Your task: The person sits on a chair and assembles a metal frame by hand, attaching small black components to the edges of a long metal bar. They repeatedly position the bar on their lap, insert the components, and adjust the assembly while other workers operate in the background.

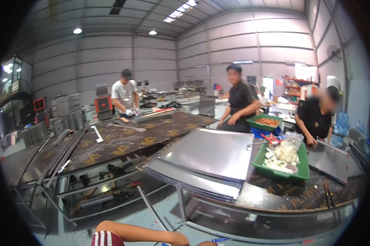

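Workshop hall: ribbed grey walls (152,53) stand behind a left plywood bench (123,137) and a right plywood bench (283,203).
Bench edges: sheet-metal panels (209,151) lie stacked at the right bench's left end; pale floor (164,200) shows below.
Left hand (177,238): cut off by the lower border, near a slanting metal bar (153,208); grip and contact cannot be told.
Right hand (207,244): only a sliver shows; fingers together or apart, cannot tell.
Front green tray (303,166): pale lumpy pieces (281,157), red-handled tool (272,138) at the rim.
Rear green tray (263,127): orange-brown pieces (269,121).
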